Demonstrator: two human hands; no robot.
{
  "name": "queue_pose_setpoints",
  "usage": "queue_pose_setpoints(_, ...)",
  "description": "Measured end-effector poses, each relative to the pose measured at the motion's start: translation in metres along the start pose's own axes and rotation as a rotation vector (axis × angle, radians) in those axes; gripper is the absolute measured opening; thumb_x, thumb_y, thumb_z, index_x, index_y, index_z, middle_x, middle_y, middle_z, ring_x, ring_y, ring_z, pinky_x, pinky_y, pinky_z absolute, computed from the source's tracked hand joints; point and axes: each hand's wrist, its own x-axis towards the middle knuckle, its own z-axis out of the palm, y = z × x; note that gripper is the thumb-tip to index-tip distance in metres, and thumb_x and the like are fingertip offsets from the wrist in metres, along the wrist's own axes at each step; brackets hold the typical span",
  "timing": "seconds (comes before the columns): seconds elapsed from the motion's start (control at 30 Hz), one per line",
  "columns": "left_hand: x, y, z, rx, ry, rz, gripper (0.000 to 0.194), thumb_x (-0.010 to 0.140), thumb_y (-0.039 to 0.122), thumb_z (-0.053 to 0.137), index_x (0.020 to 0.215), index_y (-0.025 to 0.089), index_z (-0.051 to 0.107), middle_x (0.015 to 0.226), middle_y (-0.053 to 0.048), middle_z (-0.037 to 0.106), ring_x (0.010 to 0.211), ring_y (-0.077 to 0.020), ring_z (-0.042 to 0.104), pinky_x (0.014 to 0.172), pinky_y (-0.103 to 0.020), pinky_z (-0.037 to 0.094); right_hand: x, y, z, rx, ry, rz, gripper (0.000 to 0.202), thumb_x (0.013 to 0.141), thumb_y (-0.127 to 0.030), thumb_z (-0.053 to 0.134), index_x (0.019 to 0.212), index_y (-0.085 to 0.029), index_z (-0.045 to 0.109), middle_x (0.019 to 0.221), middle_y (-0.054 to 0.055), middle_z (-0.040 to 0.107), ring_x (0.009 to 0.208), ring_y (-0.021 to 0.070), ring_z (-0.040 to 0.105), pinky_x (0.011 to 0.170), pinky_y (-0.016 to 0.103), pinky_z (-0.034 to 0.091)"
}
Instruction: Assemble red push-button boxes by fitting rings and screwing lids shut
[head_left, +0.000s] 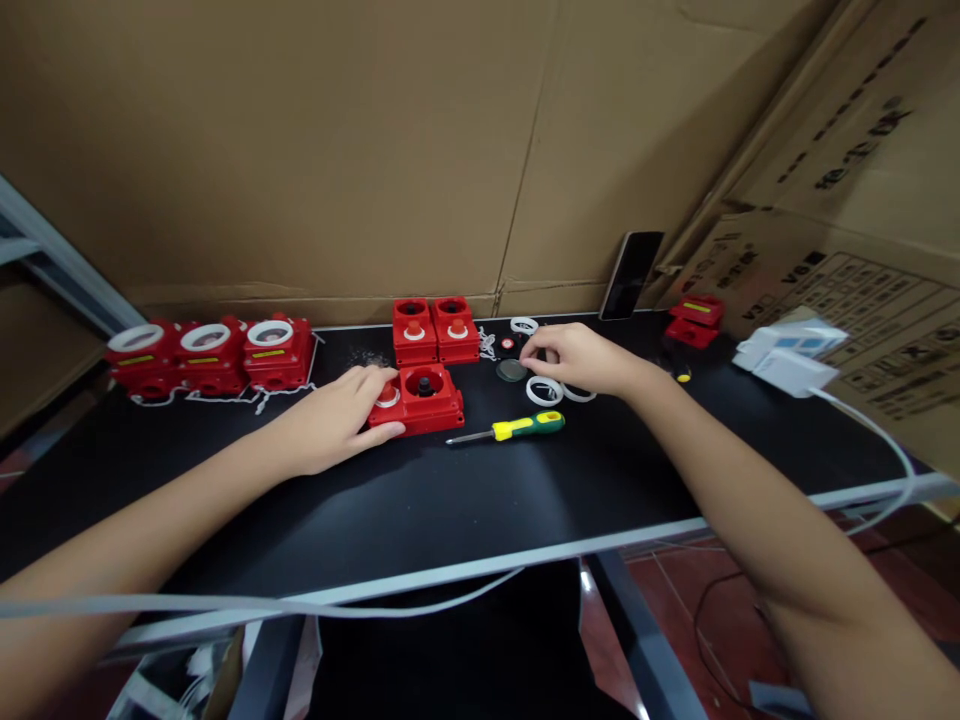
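Note:
My left hand [346, 418] grips the left end of a red housing [431, 412], which lies flat on the black table. The housing has a red button at its left and a round opening with a dark part inside at its right. Over small round parts, my right hand [577, 357] has its fingers curled and pinched; what is between the fingertips, if anything, is hidden. Right at those fingertips lies a clear round disc [511, 371], with a black round part [508, 345] behind it. White rings [544, 391] lie below the right hand.
In front of the rings lies a yellow-green screwdriver [525, 426]. Two red housings [415, 345] stand behind; several with white rings [206, 358] stand left. A phone [632, 275] leans on cardboard. A white adapter [791, 365] with a cable and red parts [694, 322] are right.

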Motion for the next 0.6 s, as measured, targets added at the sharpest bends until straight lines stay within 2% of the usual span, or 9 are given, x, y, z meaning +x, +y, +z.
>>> queue_pose_setpoints(0.17,0.003,0.002,0.001,-0.035,0.045,0.006,0.070,0.111,0.073,0.053,0.155,0.018,0.062,0.152,-0.022,0.071,0.137,-0.0411,0.072,0.118,-0.054,0.062,0.001,0.007,0.004,-0.012,0.086,0.072,0.014,0.095,-0.028,0.073,0.089,-0.023,0.085,0.092,0.007,0.084,0.076,0.0230,0.070,0.078,0.035,0.051)
queue_pose_setpoints(0.3,0.004,0.001,0.000,-0.032,0.112,0.037,0.067,0.111,0.073,0.055,0.147,0.018,0.065,0.153,-0.022,0.070,0.140,-0.0421,0.070,0.124,-0.059,0.059,0.001,0.016,0.001,-0.016,0.158,0.117,0.018,0.096,-0.028,0.069,0.092,-0.022,0.085,0.091,0.008,0.084,0.076,0.0241,0.071,0.079,0.037,0.052)
queue_pose_setpoints(0.4,0.004,0.000,0.000,-0.046,0.119,0.036,0.065,0.110,0.075,0.057,0.146,0.021,0.066,0.151,-0.021,0.072,0.139,-0.0418,0.070,0.122,-0.060,0.061,0.001,0.023,-0.001,-0.016,0.205,0.148,0.022,0.098,-0.029,0.067,0.095,-0.020,0.087,0.089,0.009,0.083,0.075,0.0242,0.070,0.078,0.037,0.052)
queue_pose_setpoints(0.6,0.004,-0.001,0.000,-0.062,0.162,0.054,0.057,0.110,0.072,0.060,0.141,0.025,0.068,0.151,-0.018,0.074,0.140,-0.0419,0.069,0.125,-0.062,0.058,0.002,0.032,0.000,-0.013,0.228,0.149,0.022,0.100,-0.030,0.069,0.098,-0.020,0.088,0.095,0.009,0.085,0.075,0.0238,0.070,0.079,0.038,0.055)
